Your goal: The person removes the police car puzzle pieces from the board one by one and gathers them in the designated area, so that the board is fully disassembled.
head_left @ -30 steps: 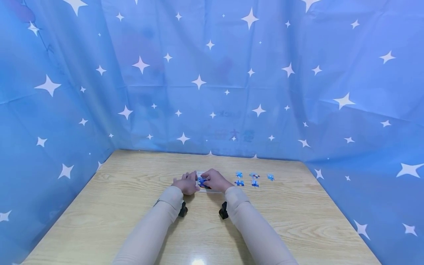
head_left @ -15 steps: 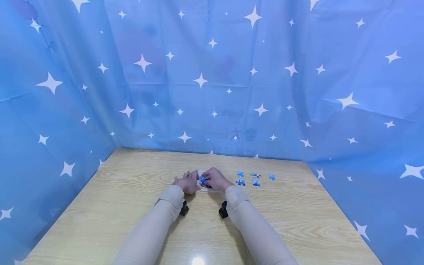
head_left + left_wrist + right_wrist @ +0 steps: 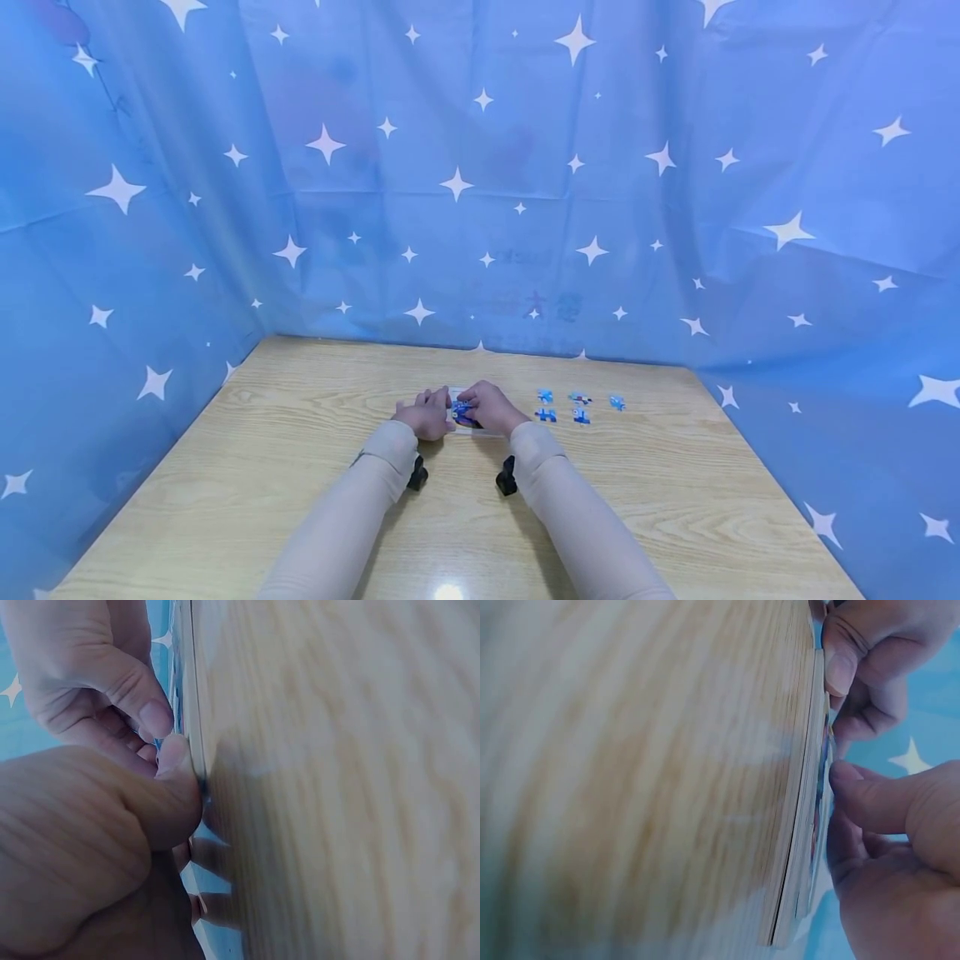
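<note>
A small jigsaw board with a pale frame (image 3: pixel 480 432) lies flat on the table between both hands; blue picture parts show inside it. My left hand (image 3: pixel 426 415) holds the frame's left side, its thumb (image 3: pixel 176 754) against the near edge and its fingers bent behind. Over the board, my right hand (image 3: pixel 491 408) pinches a blue puzzle piece (image 3: pixel 462 408) between thumb and fingers, low against the picture. From the side, the board's layered edge (image 3: pixel 799 802) shows in the right wrist view. The right hand covers much of the board.
Several loose blue puzzle pieces (image 3: pixel 581 415) lie in two rows to the right of the board. Behind the wooden table (image 3: pixel 660 500) hangs a blue curtain (image 3: pixel 480 167) with white stars, which also runs along both sides.
The right fingers have shifted slightly over the board, and the blue piece they hold has turned or settled a little. The left hand stays at the frame. The loose pieces lie unchanged.
</note>
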The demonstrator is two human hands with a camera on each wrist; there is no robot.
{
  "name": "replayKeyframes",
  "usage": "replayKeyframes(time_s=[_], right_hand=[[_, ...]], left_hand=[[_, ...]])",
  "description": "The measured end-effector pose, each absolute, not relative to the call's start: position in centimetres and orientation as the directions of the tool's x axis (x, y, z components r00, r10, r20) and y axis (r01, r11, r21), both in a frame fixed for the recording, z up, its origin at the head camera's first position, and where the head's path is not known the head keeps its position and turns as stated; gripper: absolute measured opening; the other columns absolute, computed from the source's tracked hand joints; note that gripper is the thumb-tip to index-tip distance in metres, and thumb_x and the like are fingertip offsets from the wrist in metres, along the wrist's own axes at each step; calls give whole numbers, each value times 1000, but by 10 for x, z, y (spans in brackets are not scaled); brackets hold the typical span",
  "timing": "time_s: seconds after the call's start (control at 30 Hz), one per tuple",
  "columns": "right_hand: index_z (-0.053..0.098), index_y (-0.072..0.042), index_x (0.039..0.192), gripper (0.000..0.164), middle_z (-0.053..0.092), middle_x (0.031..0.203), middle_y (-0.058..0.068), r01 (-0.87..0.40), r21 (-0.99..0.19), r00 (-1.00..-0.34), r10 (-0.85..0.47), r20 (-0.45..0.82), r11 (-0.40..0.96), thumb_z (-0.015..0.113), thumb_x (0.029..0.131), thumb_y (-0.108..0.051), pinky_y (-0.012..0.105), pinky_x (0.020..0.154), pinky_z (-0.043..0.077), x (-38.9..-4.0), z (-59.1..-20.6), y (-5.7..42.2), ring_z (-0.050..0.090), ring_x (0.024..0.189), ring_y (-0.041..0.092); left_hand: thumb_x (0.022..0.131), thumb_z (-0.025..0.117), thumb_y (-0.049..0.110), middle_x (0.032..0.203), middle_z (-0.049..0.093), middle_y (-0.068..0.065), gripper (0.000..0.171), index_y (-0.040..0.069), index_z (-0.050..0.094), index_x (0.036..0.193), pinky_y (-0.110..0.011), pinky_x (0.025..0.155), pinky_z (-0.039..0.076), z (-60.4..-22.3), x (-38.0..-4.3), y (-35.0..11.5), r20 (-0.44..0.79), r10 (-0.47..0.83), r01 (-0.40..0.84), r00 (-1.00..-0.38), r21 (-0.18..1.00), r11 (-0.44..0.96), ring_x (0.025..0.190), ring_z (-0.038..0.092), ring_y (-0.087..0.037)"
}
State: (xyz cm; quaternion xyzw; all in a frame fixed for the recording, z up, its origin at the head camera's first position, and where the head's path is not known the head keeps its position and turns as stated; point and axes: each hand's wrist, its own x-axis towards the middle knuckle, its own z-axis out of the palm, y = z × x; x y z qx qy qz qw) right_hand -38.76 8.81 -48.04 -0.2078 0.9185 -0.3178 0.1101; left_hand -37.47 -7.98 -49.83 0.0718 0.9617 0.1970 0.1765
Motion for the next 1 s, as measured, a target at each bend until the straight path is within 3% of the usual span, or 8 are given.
replayKeyframes(time_s=[0.27, 0.53, 0.77, 1.0], right_hand=[[68, 0, 129, 34, 65, 130, 17, -345, -612, -880, -472, -52, 712, 64, 96, 6, 46, 97, 53, -388, -480, 87, 65, 116, 32], [68, -1, 129, 33, 67, 127, 15, -268, -640, -911, -405, -75, 720, 62, 98, 5, 45, 99, 52, -386, -479, 86, 63, 117, 30], [68, -1, 129, 34, 67, 125, 15, -269, -654, -911, -406, -64, 707, 63, 96, 6, 45, 97, 53, -385, -478, 94, 63, 116, 30], [67, -4, 129, 34, 65, 124, 14, -318, -619, -902, -431, -37, 718, 66, 96, 4, 45, 98, 53, -388, -480, 106, 62, 115, 29]], left_hand=[[106, 52, 38, 169, 17, -7, 69, 16, 19, 162, -70, 116, 3, -499, -373, -80, -302, 211, 81, -930, 392, 917, 156, 4, -29], [105, 55, 37, 164, 26, -9, 49, 19, 37, 147, -71, 115, 7, -500, -376, -80, -291, 211, 81, -933, 402, 912, 154, 15, -29], [104, 55, 37, 167, 21, -7, 58, 18, 31, 154, -70, 116, 3, -505, -380, -79, -296, 204, 71, -933, 404, 912, 156, 7, -30], [103, 57, 39, 169, 18, -9, 54, 20, 36, 150, -71, 116, 6, -506, -380, -79, -293, 184, 57, -938, 395, 917, 156, 7, -31]])
